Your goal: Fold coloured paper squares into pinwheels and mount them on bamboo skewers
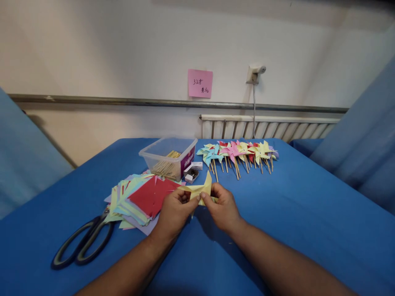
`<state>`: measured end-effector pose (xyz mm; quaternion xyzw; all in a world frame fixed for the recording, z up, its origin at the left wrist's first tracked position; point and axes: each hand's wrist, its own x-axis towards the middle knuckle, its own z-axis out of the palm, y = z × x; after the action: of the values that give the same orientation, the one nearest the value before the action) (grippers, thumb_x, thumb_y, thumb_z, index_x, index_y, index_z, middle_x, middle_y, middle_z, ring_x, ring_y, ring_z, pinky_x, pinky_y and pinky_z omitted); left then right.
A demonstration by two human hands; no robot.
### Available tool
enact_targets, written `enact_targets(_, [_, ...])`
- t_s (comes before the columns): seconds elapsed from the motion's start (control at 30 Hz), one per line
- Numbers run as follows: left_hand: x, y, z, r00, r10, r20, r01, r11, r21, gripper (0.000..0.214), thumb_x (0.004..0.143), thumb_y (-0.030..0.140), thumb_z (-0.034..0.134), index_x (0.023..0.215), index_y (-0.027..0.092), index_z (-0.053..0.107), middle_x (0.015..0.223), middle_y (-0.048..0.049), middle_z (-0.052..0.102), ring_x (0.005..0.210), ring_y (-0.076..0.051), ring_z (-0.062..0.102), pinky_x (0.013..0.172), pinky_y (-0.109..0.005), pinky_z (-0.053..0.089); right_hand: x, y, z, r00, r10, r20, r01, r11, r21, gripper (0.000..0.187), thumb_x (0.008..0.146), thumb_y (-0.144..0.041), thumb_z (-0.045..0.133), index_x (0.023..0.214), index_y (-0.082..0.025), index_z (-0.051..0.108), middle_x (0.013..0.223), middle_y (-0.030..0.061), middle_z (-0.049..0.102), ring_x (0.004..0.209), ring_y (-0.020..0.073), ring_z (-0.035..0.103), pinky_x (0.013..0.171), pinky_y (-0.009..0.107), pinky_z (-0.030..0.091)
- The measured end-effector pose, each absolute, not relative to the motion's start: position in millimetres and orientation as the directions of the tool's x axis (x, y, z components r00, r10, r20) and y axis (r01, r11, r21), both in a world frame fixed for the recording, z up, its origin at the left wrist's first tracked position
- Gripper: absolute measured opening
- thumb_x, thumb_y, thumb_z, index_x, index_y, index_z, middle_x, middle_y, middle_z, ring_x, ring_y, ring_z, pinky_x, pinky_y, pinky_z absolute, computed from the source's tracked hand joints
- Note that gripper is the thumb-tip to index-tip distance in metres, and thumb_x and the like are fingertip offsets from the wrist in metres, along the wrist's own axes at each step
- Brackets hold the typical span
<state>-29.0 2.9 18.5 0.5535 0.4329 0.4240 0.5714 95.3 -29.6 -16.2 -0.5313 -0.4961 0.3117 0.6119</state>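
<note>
Between my two hands, above the blue tablecloth, is a yellow paper pinwheel (197, 190) with its blades folded in. My left hand (175, 209) pinches it from the left, thumb near the centre. On the other side my right hand (224, 207) grips it, its thumb also pressed at the middle. Whether a pin sits under the thumbs is hidden. Just left of my left hand lies a pile of coloured paper squares (151, 195), a red one on top. A small opened box of pins (191, 174) stands right behind the pinwheel.
Large black-handled scissors (84, 240) lie at the left, blades under the papers. A clear plastic tub (151, 152) holds thin wooden sticks (168, 166). Several finished pinwheels (234, 151) on sticks lie at the back right. Blue curtains (364, 135) hang at both sides.
</note>
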Motion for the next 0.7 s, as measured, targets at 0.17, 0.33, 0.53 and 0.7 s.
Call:
enact_targets(0.17, [-29.2, 2.6, 19.4, 0.275, 0.959, -0.073, -0.047, 0.089, 0.995, 0.032, 0.059, 0.032, 0.079, 0.082, 0.013, 0.070, 0.075, -0.0053, 0.072, 0.062, -0.014, 0.063, 0.055, -0.021, 0.045, 95.9, -30.8, -12.7, 0.288, 0.917, 0.276, 0.074, 0.266, -0.961, 0.010, 0.078, -0.025, 0.059, 0.078, -0.016, 0.060, 0.076, 0.0030, 0.067, 0.070, 0.0153, 0.061, 0.065, 0.026, 0.047])
enact_targets(0.33, [-29.8, 2.3, 20.7, 0.267, 0.961, -0.072, -0.055, 0.090, 0.994, 0.029, 0.059, 0.031, 0.078, 0.080, 0.013, 0.070, 0.069, -0.0048, 0.071, 0.058, -0.015, 0.063, 0.051, -0.022, 0.045, 96.7, -32.0, -10.2, 0.265, 0.922, 0.281, 0.030, 0.284, -0.958, 0.009, 0.078, -0.026, 0.060, 0.078, -0.017, 0.060, 0.075, 0.0016, 0.066, 0.070, 0.0146, 0.061, 0.065, 0.025, 0.047])
enact_targets(0.53, [-30.0, 2.1, 21.2, 0.267, 0.963, -0.023, 0.006, 0.022, 1.000, 0.031, 0.059, 0.031, 0.078, 0.083, 0.013, 0.071, 0.071, -0.0061, 0.072, 0.065, -0.018, 0.064, 0.054, -0.023, 0.046, 97.8, -32.0, -10.8, 0.269, 0.923, 0.276, 0.029, 0.278, -0.960, 0.010, 0.077, -0.027, 0.061, 0.076, -0.017, 0.059, 0.073, 0.0009, 0.065, 0.068, 0.0142, 0.059, 0.064, 0.025, 0.046])
enact_targets(0.7, [-30.2, 1.9, 21.3, 0.268, 0.963, -0.022, 0.000, 0.023, 1.000, 0.029, 0.061, 0.031, 0.077, 0.083, 0.013, 0.071, 0.074, -0.0058, 0.072, 0.066, -0.016, 0.063, 0.057, -0.023, 0.045, 98.4, -31.6, -12.3, 0.262, 0.926, 0.272, 0.014, 0.278, -0.960, 0.010, 0.078, -0.027, 0.061, 0.077, -0.017, 0.060, 0.073, 0.0005, 0.064, 0.067, 0.0134, 0.058, 0.064, 0.025, 0.045])
